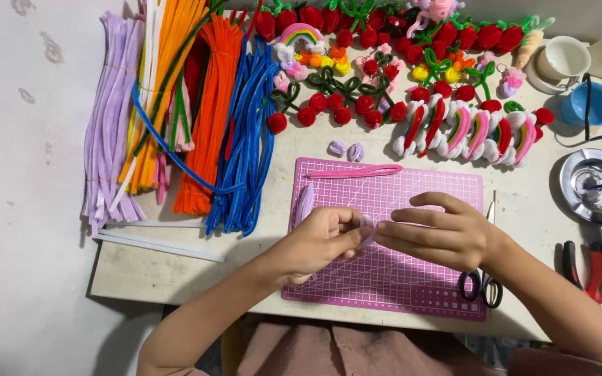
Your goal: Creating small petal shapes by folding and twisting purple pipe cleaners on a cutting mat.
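The left hand (322,240) and right hand (440,233) pinch a small lilac fuzzy pipe-cleaner coil (367,230) between their fingertips; keeping each wrap tight between the thumbs should hold its shape.

A pink cutting mat (412,278) lies on the counter (175,271). Long fuzzy sticks in purple (109,118), orange (210,111) and blue (252,132) lie at the left. Small red fuzzy flowers (357,104) sit at the back. Black scissors (482,285) and red pliers (590,271) lie at the right.

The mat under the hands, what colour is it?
The cutting mat is pink with a pale grid of lines, seen in the head view.
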